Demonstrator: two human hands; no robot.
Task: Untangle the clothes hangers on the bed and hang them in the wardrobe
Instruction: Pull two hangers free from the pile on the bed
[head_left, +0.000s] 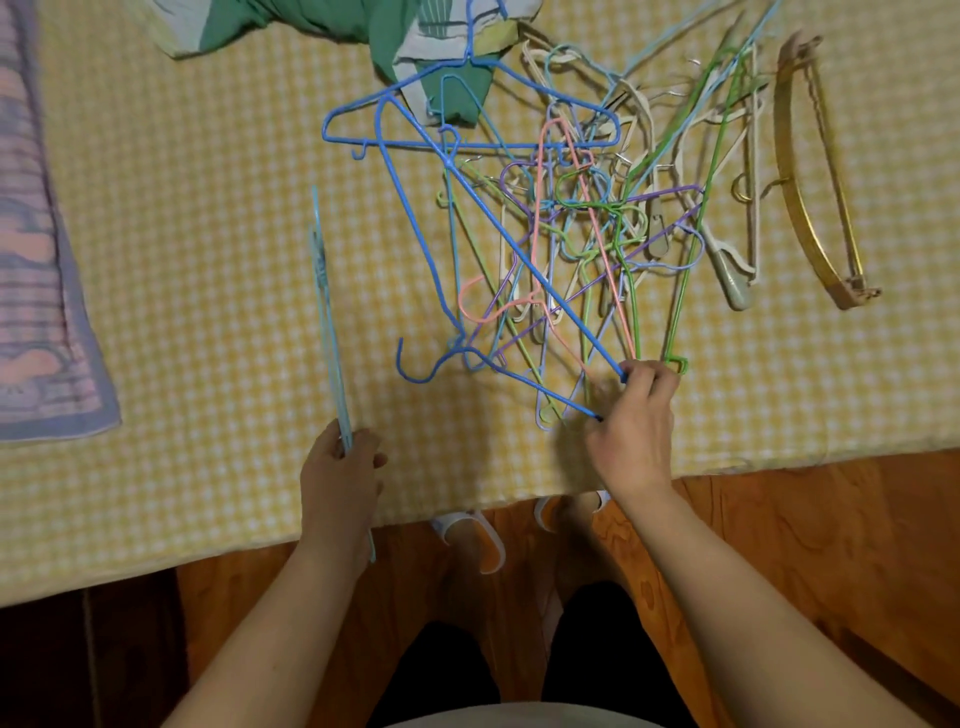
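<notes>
A tangle of several thin hangers (566, 228) in blue, green, pink, purple and cream lies on the yellow checked bedspread (208, 208). My right hand (631, 421) grips the corner of a dark blue hanger (415, 228) at the near edge of the pile; that hanger's hook points toward me at the left. My left hand (340, 483) holds light blue hangers (327, 322) seen edge-on, apart from the pile. A second dark blue hanger (467, 104) lies at the far side of the tangle.
A wooden hanger with gold trim (810, 182) lies at the right. Green and patterned cloth (311, 26) sits at the far edge, a striped blanket (36, 260) at the left. The bed's near edge meets a wooden floor (805, 545); white slippers (483, 535) stand below.
</notes>
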